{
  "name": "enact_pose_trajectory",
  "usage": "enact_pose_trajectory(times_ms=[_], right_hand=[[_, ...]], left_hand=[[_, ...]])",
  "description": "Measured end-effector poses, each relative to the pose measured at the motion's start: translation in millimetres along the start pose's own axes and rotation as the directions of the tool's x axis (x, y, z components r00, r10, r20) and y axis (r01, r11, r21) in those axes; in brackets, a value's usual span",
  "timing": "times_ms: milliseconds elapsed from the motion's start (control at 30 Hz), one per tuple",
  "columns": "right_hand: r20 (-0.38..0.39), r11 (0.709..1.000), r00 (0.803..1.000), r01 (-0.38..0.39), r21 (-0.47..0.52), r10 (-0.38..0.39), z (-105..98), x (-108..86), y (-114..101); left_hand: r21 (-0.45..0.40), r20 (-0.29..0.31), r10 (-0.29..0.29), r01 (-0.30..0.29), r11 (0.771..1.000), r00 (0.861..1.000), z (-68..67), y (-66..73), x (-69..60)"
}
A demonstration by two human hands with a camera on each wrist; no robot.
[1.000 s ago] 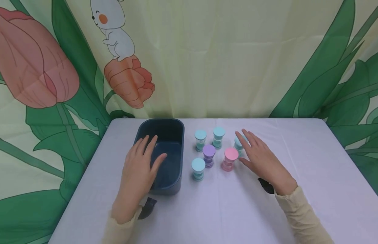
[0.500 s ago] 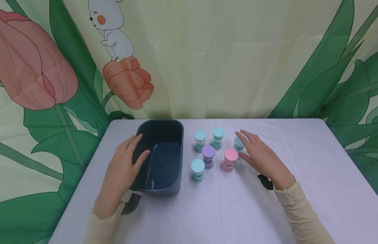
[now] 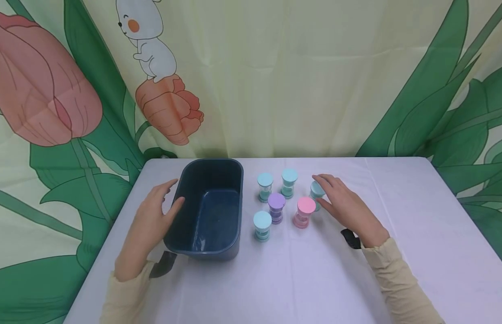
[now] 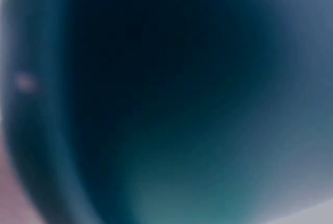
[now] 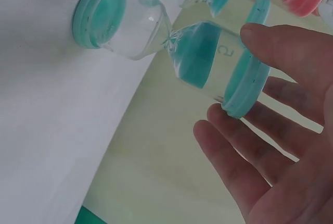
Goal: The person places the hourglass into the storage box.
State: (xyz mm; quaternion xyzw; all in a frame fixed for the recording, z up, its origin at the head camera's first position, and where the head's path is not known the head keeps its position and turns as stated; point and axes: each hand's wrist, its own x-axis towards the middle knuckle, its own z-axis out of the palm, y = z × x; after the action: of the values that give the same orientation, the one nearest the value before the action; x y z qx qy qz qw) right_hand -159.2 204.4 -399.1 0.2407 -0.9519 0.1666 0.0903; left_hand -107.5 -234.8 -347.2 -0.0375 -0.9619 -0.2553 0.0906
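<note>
Head view: right grip [image 3: 351, 209] relaxed, uncurled, thumb and fingers about top of teal hourglass [image 3: 316, 190], contact unclear; hourglass upright, toward far edge of desk [image 3: 315, 288]. Pink hourglass [image 3: 304, 211] just beside; farther left, purple hourglass [image 3: 277, 208], three other teal hourglasses [image 3: 262, 225]. Left grip [image 3: 145, 225] uncurled, at left rim of blue tub [image 3: 230, 253], near far left corner.
</note>
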Motion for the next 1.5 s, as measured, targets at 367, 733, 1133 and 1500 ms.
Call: enact_pose_trajectory(times_ms=[367,733,1133,1500], right_hand=[[-0.007,0.999,1.0,0.006,0.042,-0.005,5.9,2.4,4.4],[-0.038,0.994,0.999,-0.029,0.105,0.033,9.0,3.9,3.6],[-0.061,0.991,0.998,-0.024,0.129,0.032,8.4,3.9,7.4],[-0.045,0.99,0.998,-0.026,0.14,0.033,6.2,5.6,6.3]], left_hand=[[-0.157,0.106,-0.009,0.025,0.987,0.994,-4.3,-20.4,7.6],[-0.198,0.144,-0.015,0.044,0.979,0.989,-1.4,-34.5,12.2],[-0.32,0.195,-0.055,0.116,0.94,0.979,9.5,-43.5,16.2],[-0.342,0.203,-0.098,0.165,0.925,0.974,9.3,-37.5,15.8]])
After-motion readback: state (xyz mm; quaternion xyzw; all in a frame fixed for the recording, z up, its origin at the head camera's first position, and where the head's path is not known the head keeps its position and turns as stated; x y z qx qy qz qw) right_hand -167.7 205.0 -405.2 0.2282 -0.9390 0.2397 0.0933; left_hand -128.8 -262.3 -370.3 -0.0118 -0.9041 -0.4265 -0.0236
